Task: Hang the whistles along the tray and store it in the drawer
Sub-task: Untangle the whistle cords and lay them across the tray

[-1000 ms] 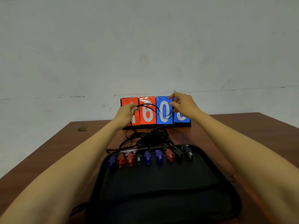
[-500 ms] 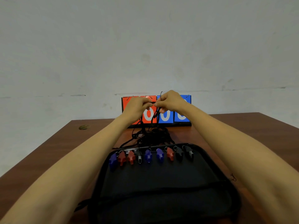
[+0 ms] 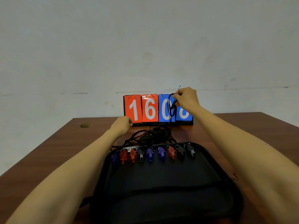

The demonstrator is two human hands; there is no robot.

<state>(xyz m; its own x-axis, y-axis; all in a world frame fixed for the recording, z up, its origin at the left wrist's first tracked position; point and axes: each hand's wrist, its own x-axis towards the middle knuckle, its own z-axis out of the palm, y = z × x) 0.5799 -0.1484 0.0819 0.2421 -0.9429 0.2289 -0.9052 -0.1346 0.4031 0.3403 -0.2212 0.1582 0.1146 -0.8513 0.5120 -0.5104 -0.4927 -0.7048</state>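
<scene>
My right hand (image 3: 186,99) is raised before the flip scoreboard (image 3: 157,109), fingers pinched on a black lanyard cord (image 3: 171,105). My left hand (image 3: 122,125) is low by the scoreboard's left corner; I cannot tell its grip. Nine whistles (image 3: 150,154) hang along the black tray's (image 3: 210,160) far edge, cords heaped behind on the counter (image 3: 48,151).

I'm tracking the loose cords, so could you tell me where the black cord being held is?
The right hand pinches the black cord up in front of the scoreboard's blue digits.
</scene>
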